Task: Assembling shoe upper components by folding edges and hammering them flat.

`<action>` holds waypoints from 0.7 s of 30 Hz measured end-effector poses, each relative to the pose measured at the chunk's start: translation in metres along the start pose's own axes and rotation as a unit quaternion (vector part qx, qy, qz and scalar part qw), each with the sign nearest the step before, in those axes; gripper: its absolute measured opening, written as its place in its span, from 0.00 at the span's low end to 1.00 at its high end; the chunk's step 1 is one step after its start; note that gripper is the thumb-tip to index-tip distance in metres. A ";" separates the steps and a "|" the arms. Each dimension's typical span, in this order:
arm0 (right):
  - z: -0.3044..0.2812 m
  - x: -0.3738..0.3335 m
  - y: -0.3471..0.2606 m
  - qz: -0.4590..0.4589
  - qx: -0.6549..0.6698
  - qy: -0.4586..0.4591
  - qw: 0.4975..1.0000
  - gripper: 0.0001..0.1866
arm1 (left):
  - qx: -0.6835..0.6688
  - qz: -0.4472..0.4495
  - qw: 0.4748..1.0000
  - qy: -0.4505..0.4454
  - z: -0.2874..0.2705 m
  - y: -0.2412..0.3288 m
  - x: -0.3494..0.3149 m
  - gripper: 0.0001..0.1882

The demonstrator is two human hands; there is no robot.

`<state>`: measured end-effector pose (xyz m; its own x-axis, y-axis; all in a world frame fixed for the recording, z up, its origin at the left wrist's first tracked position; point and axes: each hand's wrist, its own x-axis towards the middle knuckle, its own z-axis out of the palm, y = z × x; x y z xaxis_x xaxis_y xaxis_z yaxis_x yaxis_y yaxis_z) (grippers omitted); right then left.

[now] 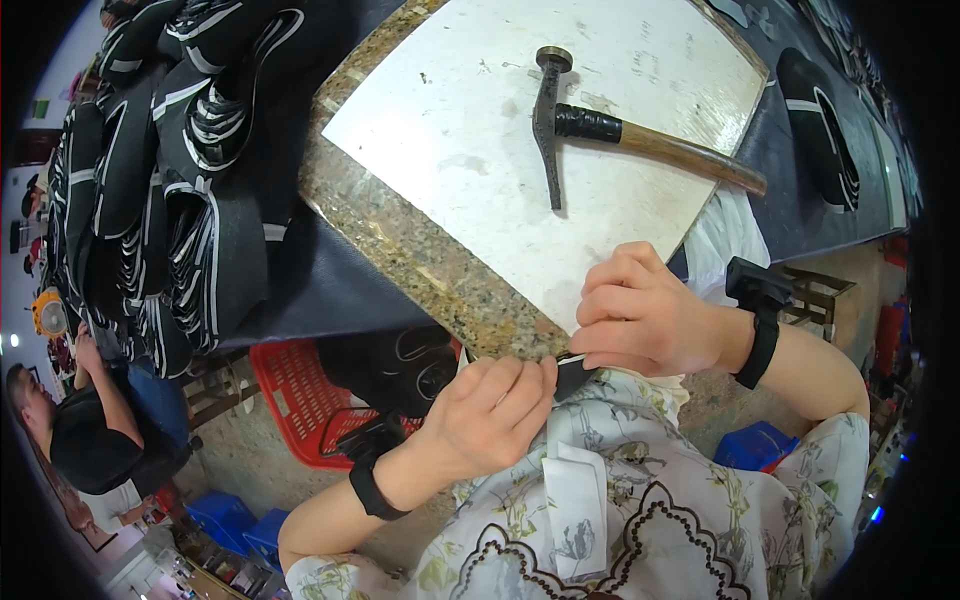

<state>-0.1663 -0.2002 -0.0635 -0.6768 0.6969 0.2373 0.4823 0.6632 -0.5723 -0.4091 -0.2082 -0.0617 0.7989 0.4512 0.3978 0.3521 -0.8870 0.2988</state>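
Close to my body, at the near edge of the stone slab, both hands are closed on a small black piece with a pale edge [572,376], similar to the black shoe uppers nearby. My left hand [492,412] grips its left part with curled fingers. My right hand [640,315] pinches its right end, knuckles over the near corner of the white board [450,150]. Most of the piece is hidden by the fingers. Farther off, a hammer [548,125] with a wooden handle lies on the board, out of both hands.
The white board rests on a speckled stone slab [400,250] on a dark-covered table [320,280]. Stacks of black uppers [230,240] crowd the left, with another bundle [820,130] at right. Below stand a red basket [290,400] and blue bins [220,520]. Another person [95,430] sits far left.
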 end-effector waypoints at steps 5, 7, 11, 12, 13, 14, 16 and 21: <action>-0.002 0.000 0.003 -0.032 0.000 -0.009 0.999 0.08 | 0.009 0.009 1.000 -0.014 -0.002 -0.002 0.001 0.16; -0.003 0.001 0.003 -0.039 -0.004 -0.018 0.999 0.09 | 0.008 0.009 1.000 -0.015 -0.001 -0.002 0.001 0.15; -0.002 0.002 0.003 -0.041 0.008 -0.015 0.999 0.10 | 0.013 0.018 1.000 -0.012 -0.001 -0.002 0.002 0.14; -0.002 0.002 0.004 -0.045 0.014 -0.020 0.999 0.10 | 0.013 0.018 1.000 -0.013 -0.002 -0.002 0.002 0.14; -0.003 0.002 0.004 -0.044 0.015 -0.020 0.999 0.10 | 0.010 0.015 1.000 -0.016 -0.003 -0.002 0.002 0.14; -0.003 0.003 0.005 -0.048 0.015 -0.022 0.998 0.11 | 0.006 0.013 1.000 -0.019 -0.003 -0.002 0.002 0.14; -0.003 0.003 0.005 -0.054 0.015 -0.025 0.998 0.11 | 0.005 0.006 1.000 -0.015 -0.002 -0.001 0.001 0.14; -0.001 0.000 0.005 -0.033 0.006 0.016 0.999 0.12 | 0.008 0.003 1.000 -0.018 -0.002 -0.001 0.001 0.15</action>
<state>-0.1636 -0.1969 -0.0654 -0.6890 0.6604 0.2987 0.4304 0.7044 -0.5644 -0.4092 -0.2065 -0.0599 0.8181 0.4414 0.3685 0.3541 -0.8917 0.2820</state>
